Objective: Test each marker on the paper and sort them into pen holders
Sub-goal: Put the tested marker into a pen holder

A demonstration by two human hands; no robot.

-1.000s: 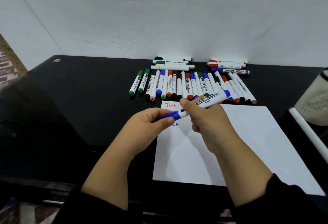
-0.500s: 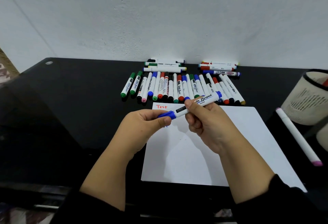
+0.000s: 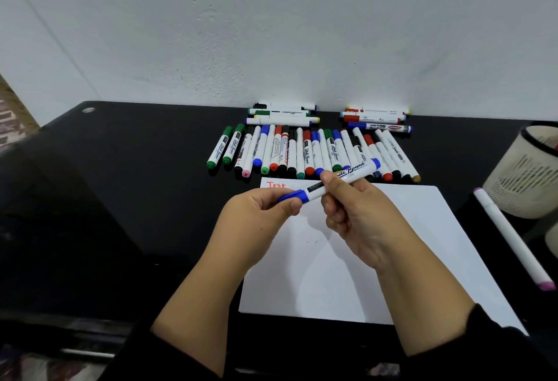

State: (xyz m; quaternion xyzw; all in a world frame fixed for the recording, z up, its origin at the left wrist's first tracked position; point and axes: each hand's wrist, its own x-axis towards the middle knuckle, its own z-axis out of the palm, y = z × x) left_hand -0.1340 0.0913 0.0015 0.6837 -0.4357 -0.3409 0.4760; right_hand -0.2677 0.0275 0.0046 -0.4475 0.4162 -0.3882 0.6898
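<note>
I hold a blue whiteboard marker (image 3: 317, 190) over the white paper (image 3: 392, 260). My right hand (image 3: 359, 217) grips its white barrel. My left hand (image 3: 256, 214) pinches the blue cap end, and the cap sits on the marker. "Test" is written in red at the paper's top left corner. Behind the paper a row of several markers (image 3: 302, 151) lies side by side, and two small stacks of markers (image 3: 283, 115) (image 3: 374, 116) rest against the wall. A cream mesh pen holder (image 3: 525, 175) stands at the right edge.
A long white marker with a pink cap (image 3: 510, 235) lies beside the pen holder on the black glass desk (image 3: 120, 199). Part of a second pale container (image 3: 552, 242) shows at the far right. The white wall rises just behind the markers.
The view has shifted right, bringing the pen holder and pink marker further in. Both hands keep hold of the blue marker, with the cap closed on it.
</note>
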